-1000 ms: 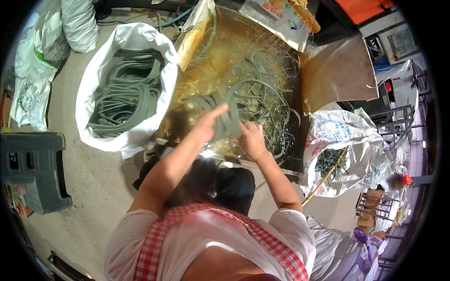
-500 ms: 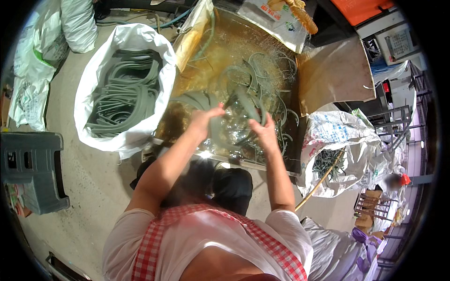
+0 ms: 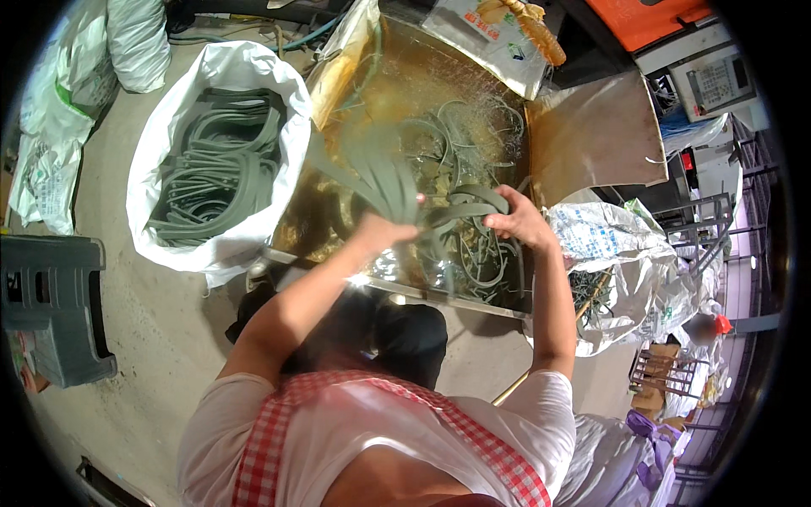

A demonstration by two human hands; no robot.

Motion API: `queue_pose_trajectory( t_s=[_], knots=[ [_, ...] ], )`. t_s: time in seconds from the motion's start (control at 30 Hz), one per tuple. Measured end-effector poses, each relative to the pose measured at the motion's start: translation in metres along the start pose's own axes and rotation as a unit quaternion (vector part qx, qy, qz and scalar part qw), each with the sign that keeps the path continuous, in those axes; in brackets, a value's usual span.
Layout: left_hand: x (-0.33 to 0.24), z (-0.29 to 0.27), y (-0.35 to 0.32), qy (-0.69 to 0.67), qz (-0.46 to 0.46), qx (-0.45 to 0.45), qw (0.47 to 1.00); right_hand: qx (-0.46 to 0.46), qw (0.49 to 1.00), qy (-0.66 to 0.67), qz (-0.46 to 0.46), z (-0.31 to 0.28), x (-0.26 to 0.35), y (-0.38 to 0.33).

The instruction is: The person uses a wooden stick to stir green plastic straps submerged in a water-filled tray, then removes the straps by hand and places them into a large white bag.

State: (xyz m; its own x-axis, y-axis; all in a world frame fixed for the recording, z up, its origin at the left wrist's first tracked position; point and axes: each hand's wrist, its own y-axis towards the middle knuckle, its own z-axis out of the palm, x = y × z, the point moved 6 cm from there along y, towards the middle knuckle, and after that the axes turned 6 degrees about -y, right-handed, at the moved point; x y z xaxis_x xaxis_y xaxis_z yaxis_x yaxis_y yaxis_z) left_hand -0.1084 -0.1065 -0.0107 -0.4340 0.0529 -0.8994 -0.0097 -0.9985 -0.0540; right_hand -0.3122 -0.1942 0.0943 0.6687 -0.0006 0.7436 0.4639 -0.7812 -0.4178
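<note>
Both my hands are over a shallow tray (image 3: 427, 59) of murky brown water. My left hand (image 3: 384, 231) is closed round a bundle of long grey-green rubber-like strips (image 3: 390, 173), which fans up and leftward, blurred by motion. To its right, my right hand (image 3: 522, 223) grips a curled strip (image 3: 478, 199) between thumb and fingers. That piece reaches toward my left hand; whether it joins the bundle is hard to tell. Below and beyond the hands, loose curled strips (image 3: 486, 270) lie in the water.
Left of the tray stands an open white sack (image 3: 145, 190) with stacked strips (image 3: 224, 165) inside. A dark plastic stool (image 3: 59, 304) is at the far left. To the right are a brown board (image 3: 596, 135) and a white bag (image 3: 608, 232) holding thin scraps.
My right hand has moved right and a little up, pulling a strip with it. My left hand has shifted slightly right, and its bundle has swung upward.
</note>
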Motion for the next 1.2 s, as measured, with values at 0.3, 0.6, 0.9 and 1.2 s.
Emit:
queue_pose_trajectory(
  t_s=[0.3, 0.6, 0.9, 1.2],
  knots=[
    [0.022, -0.013, -0.002, -0.133, -0.154, -0.018, 0.979, -0.171, 0.974, 0.141, -0.04, 0.009, -0.045, 0.052],
    [0.03, -0.04, 0.0, -0.155, -0.166, -0.141, 0.964, -0.42, 0.895, -0.119, -0.093, 0.036, 0.002, -0.002],
    [0.007, -0.015, -0.009, -0.475, -0.199, 0.008, 0.857, -0.306, 0.909, 0.04, -0.281, 0.147, -0.017, -0.007],
    [-0.025, 0.004, -0.012, -0.52, -0.102, 0.141, 0.836, -0.312, 0.86, 0.059, -0.4, 0.147, -0.004, -0.011]
  ],
)
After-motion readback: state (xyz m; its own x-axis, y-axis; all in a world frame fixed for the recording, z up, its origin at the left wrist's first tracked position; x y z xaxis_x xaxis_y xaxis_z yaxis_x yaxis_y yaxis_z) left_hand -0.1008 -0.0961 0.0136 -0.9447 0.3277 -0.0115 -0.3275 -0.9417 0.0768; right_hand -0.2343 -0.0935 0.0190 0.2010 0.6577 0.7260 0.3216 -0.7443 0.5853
